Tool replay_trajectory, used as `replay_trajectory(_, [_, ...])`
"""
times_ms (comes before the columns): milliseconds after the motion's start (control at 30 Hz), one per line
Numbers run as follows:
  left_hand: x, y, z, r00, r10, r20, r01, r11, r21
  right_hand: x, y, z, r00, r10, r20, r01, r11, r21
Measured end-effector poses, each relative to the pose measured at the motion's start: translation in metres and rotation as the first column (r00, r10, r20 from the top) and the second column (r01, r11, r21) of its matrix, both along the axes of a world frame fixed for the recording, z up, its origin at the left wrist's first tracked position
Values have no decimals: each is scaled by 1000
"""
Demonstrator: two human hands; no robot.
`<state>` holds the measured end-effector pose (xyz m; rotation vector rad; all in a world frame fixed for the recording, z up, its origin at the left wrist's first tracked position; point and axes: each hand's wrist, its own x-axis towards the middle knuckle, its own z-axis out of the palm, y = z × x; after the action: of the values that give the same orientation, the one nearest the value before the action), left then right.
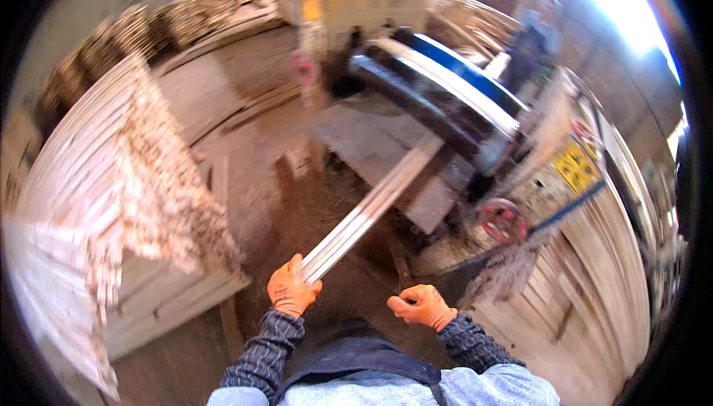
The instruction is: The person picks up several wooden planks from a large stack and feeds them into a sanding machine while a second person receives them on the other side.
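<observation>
My left hand point(293, 287), in an orange glove, is wrapped round the near end of long, narrow wooden strips point(371, 211) lying side by side. They slant away to the right across the flat metal bed point(379, 135) of a large woodworking machine, and their far end meets its dark roller housing point(427, 101). My right hand point(422, 306), also gloved in orange, hovers apart from the strips, to their right. Its fingers are curled closed, with nothing visible in them.
Tall stacks of planks stand at left point(63, 257) and right point(587, 294). A red handwheel point(503, 220) juts from the machine's near side. Beyond the machine stands another person point(531, 46). More bundled wood point(134, 31) lines the back wall, and loose strips lie on the dusty floor.
</observation>
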<state>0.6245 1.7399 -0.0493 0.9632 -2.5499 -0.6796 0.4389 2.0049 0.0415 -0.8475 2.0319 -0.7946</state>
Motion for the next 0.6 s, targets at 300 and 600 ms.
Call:
replay_trajectory(300, [223, 64, -65, 858, 514, -14, -416, 709, 569, 100, -67, -6, 974, 215, 69, -212, 976, -40])
replay_trajectory(600, [501, 113, -52, 141, 979, -146, -349, 187, 918, 319, -148, -4, 823, 553, 129, -536, 831, -149])
